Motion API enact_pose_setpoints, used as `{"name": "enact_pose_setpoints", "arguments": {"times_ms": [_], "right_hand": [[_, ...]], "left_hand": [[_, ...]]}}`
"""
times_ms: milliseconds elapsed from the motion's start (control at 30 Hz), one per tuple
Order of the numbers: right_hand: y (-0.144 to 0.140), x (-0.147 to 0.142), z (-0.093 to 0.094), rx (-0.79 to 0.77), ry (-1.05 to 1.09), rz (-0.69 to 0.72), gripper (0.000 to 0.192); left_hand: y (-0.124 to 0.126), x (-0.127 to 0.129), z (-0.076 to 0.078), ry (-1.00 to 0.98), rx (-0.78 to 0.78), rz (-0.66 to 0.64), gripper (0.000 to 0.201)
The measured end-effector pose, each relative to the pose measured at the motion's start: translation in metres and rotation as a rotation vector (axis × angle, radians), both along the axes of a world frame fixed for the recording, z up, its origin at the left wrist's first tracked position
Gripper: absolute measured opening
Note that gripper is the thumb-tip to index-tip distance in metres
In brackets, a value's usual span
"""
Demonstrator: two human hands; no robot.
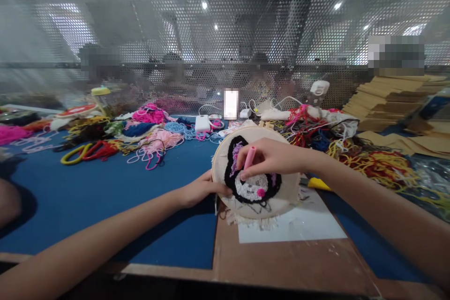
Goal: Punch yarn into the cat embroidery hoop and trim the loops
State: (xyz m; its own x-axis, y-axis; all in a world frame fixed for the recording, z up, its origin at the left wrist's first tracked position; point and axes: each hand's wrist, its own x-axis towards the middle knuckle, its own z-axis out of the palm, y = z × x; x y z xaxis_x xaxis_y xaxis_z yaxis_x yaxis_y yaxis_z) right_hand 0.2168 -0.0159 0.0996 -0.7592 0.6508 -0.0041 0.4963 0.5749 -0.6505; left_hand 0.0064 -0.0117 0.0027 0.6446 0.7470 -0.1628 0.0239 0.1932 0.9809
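Note:
A round embroidery hoop (pixel 291 197) stretches pale cloth, tilted up toward me over the table's brown strip. On the cloth is a tufted yarn figure (pixel 251 186) in black and white, with purple patches and a bright pink spot. My left hand (pixel 204 190) grips the hoop's left edge, thumb on the front of the cloth and the other fingers mostly hidden behind. My right hand (pixel 263 157) is closed around a pink punch needle (pixel 250 155), held upright like a pen over the figure's upper middle. Its tip is hidden by the fingers.
Heaps of coloured yarn (pixel 158 140) lie on the blue table (pixel 140 173), with more yarn (pixel 379 168) at right. White paper (pixel 291 225) lies under the hoop. A lit phone (pixel 231 103), a white charger box (pixel 202 123), stacked brown envelopes (pixel 383 98) and a perforated metal screen (pixel 211 42) stand behind.

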Motion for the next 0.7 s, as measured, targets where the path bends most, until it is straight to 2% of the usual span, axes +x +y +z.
{"name": "enact_pose_setpoints", "arguments": {"times_ms": [167, 367, 500, 700], "right_hand": [[-0.010, 0.005, -0.020, -0.039, 0.146, -0.027, 0.021], [-0.023, 0.011, -0.045, 0.022, 0.336, -0.167, 0.019], [-0.027, 0.017, -0.055, 0.088, 0.387, -0.238, 0.019], [-0.026, 0.021, -0.062, 0.078, 0.513, -0.276, 0.021]], "left_hand": [[0.001, 0.000, -0.002, -0.029, -0.002, -0.015, 0.034], [-0.001, 0.000, 0.000, -0.066, -0.023, -0.002, 0.035], [-0.002, 0.000, 0.001, -0.058, -0.030, 0.010, 0.034], [-0.002, 0.000, 0.002, -0.043, -0.049, 0.021, 0.037]]}}
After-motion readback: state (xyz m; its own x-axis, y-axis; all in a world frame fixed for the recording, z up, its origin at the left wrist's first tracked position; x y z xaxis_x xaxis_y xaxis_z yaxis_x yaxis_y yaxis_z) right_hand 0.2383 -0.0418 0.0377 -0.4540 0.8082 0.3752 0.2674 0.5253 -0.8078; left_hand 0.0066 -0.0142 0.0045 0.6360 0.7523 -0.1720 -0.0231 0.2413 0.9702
